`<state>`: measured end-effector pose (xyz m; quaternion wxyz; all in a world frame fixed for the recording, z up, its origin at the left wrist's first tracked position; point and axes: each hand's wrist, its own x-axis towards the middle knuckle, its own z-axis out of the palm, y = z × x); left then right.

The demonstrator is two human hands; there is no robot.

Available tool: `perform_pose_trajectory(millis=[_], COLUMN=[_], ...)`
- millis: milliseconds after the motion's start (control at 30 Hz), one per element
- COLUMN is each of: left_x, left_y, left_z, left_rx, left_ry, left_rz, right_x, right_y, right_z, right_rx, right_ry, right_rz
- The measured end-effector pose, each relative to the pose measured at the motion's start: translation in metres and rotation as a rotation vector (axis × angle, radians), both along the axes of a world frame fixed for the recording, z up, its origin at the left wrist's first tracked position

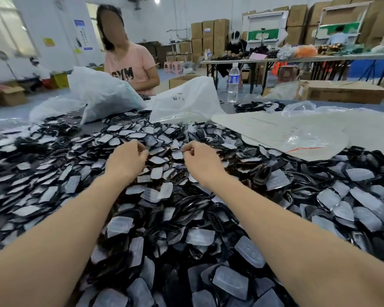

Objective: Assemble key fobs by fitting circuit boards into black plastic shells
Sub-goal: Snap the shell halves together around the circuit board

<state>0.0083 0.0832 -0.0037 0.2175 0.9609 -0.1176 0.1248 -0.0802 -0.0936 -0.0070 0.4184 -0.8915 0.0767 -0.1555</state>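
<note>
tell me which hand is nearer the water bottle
Right. The right hand is over the parts pile, in front of the water bottle and slightly to its left; the left hand sits farther to the left.

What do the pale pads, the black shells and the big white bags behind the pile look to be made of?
Pale pads: translucent and frosted, with soft moulded bumps; probably silicone rubber, though soft plastic is possible.
Black shells: glossy with sharp highlights; likely hard moulded plastic.
White bags: thin, crumpled, semi-opaque plastic film.
</note>
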Motion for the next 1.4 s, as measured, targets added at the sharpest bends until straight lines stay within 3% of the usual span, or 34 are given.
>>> perform_pose_trajectory(millis=[100,300,500,867,967,1100,1300,1400], left_x=[0.021,0.051,0.063,0.064,0.057,0.030,-0.039,-0.073], left_y=[-0.007,-0.038,-0.049,-0.036,-0.030,-0.029,-0.058,-0.080], left_z=[0.000,-0.020,-0.023,-0.022,-0.020,-0.011,-0.002,0.002], left_rx=[0.197,0.353,0.306,0.496,0.473,0.270,0.211,0.193], left_ry=[-0.129,-0.184,-0.258,-0.433,-0.487,-0.635,-0.978,-1.005], left_rz=[-0.007,-0.002,0.052,0.009,-0.024,-0.176,-0.631,-0.793], right_x=[0.020,0.041,0.042,0.039,0.042,0.037,-0.014,-0.059], right_y=[-0.001,-0.019,-0.034,-0.040,-0.033,-0.032,-0.050,-0.070], right_z=[0.004,0.001,-0.006,-0.008,-0.007,-0.002,0.023,0.030], right_rx=[0.016,0.000,0.033,0.068,0.092,0.295,0.945,0.988], right_ry=[-0.008,-0.014,-0.022,-0.051,-0.060,-0.026,0.177,0.138], right_rz=[0.022,0.012,0.004,-0.028,-0.016,-0.029,0.064,0.107])
